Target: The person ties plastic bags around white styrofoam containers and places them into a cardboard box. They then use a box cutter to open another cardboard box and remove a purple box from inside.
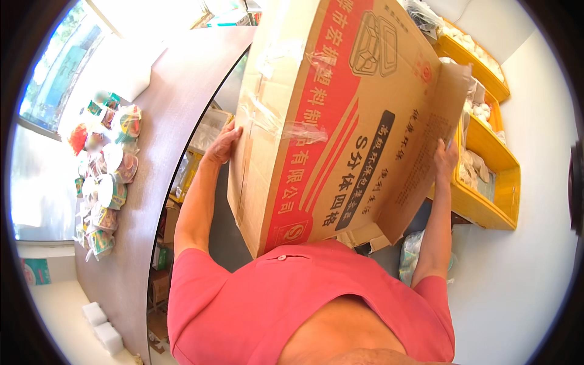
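Observation:
A large cardboard box (346, 137) is held up in front of my chest, tilted, with a red printed band, dark writing and a drawing of a lidded food container. Torn clear tape (267, 112) clings to its left-hand face. My left hand (223, 142) grips that face's outer edge, its fingers partly hidden behind the box. On the other side a brown flap (417, 155) stands out from the box, and my right hand (445, 159) holds it by the edge. The inside of the box is out of sight.
On the left, a brown counter (150, 132) carries several plastic-wrapped packs (107, 159). Yellow crates (488, 207) holding pale items stand against the right wall. White blocks (102, 326) lie at lower left. Beside my right forearm is a filled plastic bag (410, 255).

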A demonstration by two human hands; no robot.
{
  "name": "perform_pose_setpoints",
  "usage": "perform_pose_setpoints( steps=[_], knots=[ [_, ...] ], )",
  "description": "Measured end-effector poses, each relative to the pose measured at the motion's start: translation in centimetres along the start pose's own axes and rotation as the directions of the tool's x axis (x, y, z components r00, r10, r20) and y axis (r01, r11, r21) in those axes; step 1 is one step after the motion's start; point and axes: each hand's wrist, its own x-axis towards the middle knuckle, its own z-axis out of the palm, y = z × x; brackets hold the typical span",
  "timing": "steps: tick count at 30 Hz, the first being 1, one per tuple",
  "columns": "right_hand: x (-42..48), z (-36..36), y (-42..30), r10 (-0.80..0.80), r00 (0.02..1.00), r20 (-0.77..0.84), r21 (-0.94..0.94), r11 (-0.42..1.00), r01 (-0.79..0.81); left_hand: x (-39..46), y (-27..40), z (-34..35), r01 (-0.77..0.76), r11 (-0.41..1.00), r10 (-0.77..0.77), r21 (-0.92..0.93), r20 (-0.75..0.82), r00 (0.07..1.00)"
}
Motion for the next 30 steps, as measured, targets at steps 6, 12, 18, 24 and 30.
perform_pose_setpoints(
  steps=[6, 12, 18, 24, 30],
  knots=[
    [6.2, 13.5, -8.9, 0.077, 0.965, 0.251, 0.039, 0.995, -0.09, 7.6, 1.2, -3.7, 0.02, 1.0, -0.019, 0.016, -0.07, 0.997],
    [3.8, 30.1, -16.0, -0.081, 0.839, 0.539, 0.622, 0.71, -0.331, 23.0, -0.3, -1.2, 0.131, 0.989, -0.136, -0.063, -0.086, 0.987],
    [9.3, 40.4, -12.8, -0.166, 0.465, 0.869, 0.489, 0.151, -0.859, 34.3, -4.0, -0.3, 0.135, 0.991, -0.126, 0.016, -0.258, 0.958],
    [17.7, 49.3, -9.7, -0.211, 0.166, 0.963, 0.227, 0.307, -0.925, 43.0, -6.3, 0.7, 0.176, 0.984, -0.162, -0.006, -0.427, 0.889],
    [26.9, 55.7, -10.7, -0.265, -0.002, 0.964, 0.131, 0.485, -0.865, 48.4, -7.4, 2.4, 0.078, 0.995, -0.097, -0.057, -0.633, 0.768]
  ],
)
